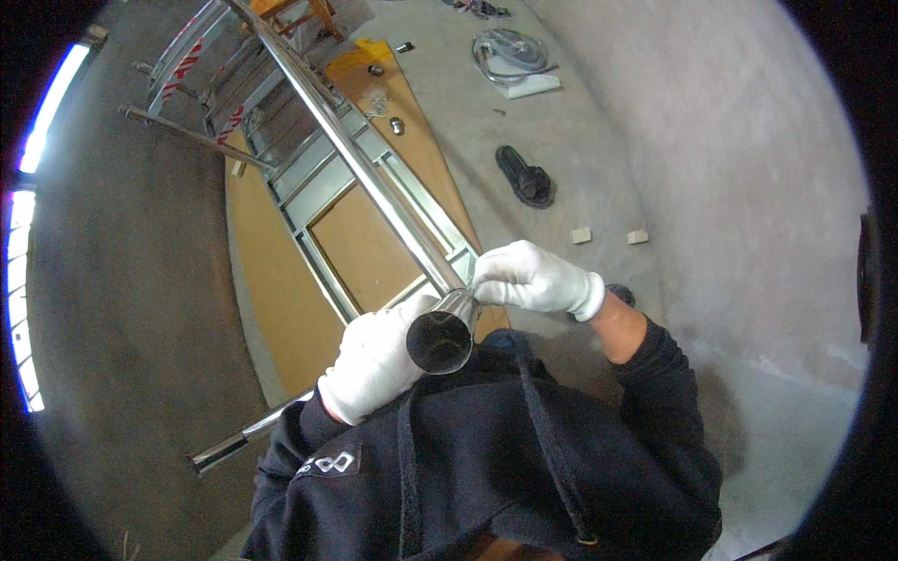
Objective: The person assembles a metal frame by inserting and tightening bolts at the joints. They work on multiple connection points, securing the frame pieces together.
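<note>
Holding a steel tube (374, 178) above plywood board (271, 280) on concrete floor (561, 122).

A person in a dark top holds a long shiny metal pipe (374, 178) with 2 hands in white gloves. The left hand (379, 360) wraps around the near end of the pipe, just beside its round open mouth. The right hand (533, 279) grips the pipe from the right side, a little farther along. The pipe runs far and to the left, over a metal frame (318, 178) lying on brown boards (271, 280). A black sandal (526, 176) lies on the grey floor (140, 280) to the right.
</note>
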The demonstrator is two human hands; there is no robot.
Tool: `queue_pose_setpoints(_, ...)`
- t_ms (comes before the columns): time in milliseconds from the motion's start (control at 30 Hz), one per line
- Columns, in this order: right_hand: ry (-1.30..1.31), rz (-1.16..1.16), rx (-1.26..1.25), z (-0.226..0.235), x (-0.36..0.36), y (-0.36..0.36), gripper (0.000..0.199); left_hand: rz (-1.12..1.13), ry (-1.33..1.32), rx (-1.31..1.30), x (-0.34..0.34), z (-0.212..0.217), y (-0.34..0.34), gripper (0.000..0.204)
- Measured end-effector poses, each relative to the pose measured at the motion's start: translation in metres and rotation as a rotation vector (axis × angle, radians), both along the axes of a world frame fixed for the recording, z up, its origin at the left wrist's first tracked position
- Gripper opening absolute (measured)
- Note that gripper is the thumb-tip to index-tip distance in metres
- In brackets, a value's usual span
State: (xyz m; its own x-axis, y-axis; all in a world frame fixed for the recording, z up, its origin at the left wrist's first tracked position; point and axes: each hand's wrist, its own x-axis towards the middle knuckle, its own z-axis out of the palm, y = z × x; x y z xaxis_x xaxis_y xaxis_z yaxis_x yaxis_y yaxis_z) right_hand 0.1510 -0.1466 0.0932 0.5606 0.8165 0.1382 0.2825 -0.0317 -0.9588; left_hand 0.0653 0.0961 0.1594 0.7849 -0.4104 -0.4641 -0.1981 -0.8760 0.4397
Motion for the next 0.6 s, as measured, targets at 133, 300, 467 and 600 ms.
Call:
queue_pose_setpoints(133,0.045,-0.02,-0.058,0.003,-0.003,-0.002,0.021,0.01,-0.033,-0.025,-0.001,-0.002,0.0,0.047)
queue_pose_setpoints(300,0.241,-0.055,0.083,0.002,-0.009,0.002,0.023,-0.003,-0.079,-0.042,-0.005,-0.005,0.003,0.048)
queue_pose_setpoints(467,0.152,-0.068,0.004,0.001,-0.009,0.0,0.023,-0.026,-0.303,-0.169,-0.008,-0.02,0.005,0.041)
queue_pose_setpoints(600,0.275,-0.126,0.077,-0.001,-0.013,0.002,0.023,-0.034,-0.367,-0.226,-0.008,-0.02,0.005,0.038)
